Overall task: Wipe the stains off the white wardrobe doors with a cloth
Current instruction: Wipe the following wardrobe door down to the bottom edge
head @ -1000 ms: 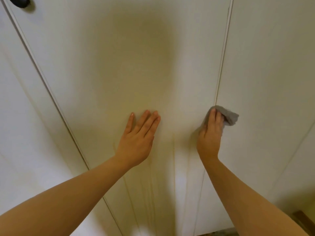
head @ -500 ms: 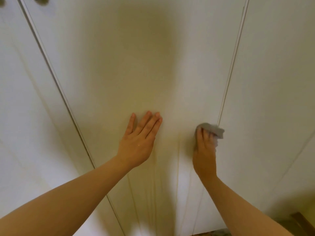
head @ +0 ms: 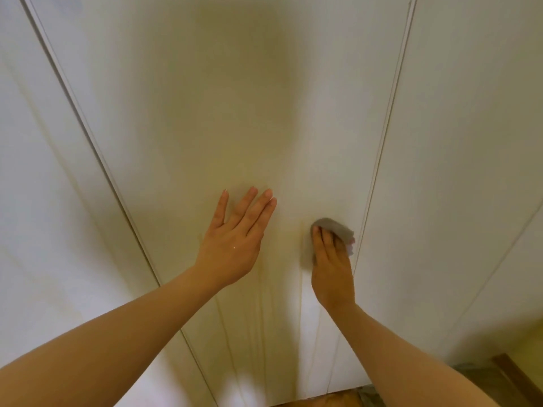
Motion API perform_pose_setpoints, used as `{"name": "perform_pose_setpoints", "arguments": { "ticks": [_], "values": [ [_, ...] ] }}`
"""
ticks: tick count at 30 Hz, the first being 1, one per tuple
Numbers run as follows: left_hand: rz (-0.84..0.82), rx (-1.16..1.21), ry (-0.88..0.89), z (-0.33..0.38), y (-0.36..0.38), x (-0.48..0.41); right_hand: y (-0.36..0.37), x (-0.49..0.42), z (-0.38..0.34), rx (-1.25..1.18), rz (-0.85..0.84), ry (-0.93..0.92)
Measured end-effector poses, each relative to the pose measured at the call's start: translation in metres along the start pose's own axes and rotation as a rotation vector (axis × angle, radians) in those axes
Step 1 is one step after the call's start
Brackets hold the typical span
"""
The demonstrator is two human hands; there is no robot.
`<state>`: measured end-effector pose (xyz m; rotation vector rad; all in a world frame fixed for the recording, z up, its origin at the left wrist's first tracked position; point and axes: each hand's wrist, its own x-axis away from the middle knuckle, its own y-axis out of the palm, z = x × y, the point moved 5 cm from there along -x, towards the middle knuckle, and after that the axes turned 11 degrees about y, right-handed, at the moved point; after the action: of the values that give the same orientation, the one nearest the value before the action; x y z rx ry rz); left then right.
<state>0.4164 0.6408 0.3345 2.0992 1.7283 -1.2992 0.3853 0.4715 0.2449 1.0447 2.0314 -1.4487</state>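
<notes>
The white wardrobe door point(head: 235, 113) fills the view, with faint vertical streaks running down its lower part. My left hand point(head: 235, 239) rests flat on the middle door, fingers straight and pointing up. To its right, my right hand point(head: 332, 268) presses a small grey cloth point(head: 335, 226) against the same door, just left of the gap to the right-hand door point(head: 470, 142). The fingers lie over the cloth and hide most of it.
Another white door point(head: 44, 171) stands at the left beyond a narrow gap. A strip of wooden floor point(head: 332, 402) and a brown wooden edge point(head: 511, 368) show at the bottom right.
My right hand has slid the cloth down and to the left, away from the door gap. The left hand stays pressed on the door; the view has tilted down slightly.
</notes>
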Motion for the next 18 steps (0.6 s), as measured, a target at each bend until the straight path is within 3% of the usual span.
{"name": "perform_pose_setpoints", "arguments": {
  "ticks": [5, 11, 14, 16, 18],
  "values": [
    [-0.055, 0.006, -0.011, -0.002, 0.002, 0.011, -0.025, -0.054, -0.039, 0.050, 0.206, -0.062],
    [-0.039, -0.008, -0.029, -0.008, -0.011, 0.012, 0.020, 0.033, -0.015, 0.132, 0.005, -0.132],
    [-0.034, -0.012, -0.088, -0.020, -0.011, 0.016, 0.003, -0.011, -0.041, 0.085, 0.091, -0.158],
    [-0.050, -0.028, -0.122, -0.024, -0.008, 0.025, -0.007, -0.035, -0.054, 0.045, 0.158, -0.072],
    [-0.087, -0.032, -0.141, -0.025, -0.005, 0.039, 0.004, -0.014, -0.054, 0.034, 0.121, -0.046]
  ]
}}
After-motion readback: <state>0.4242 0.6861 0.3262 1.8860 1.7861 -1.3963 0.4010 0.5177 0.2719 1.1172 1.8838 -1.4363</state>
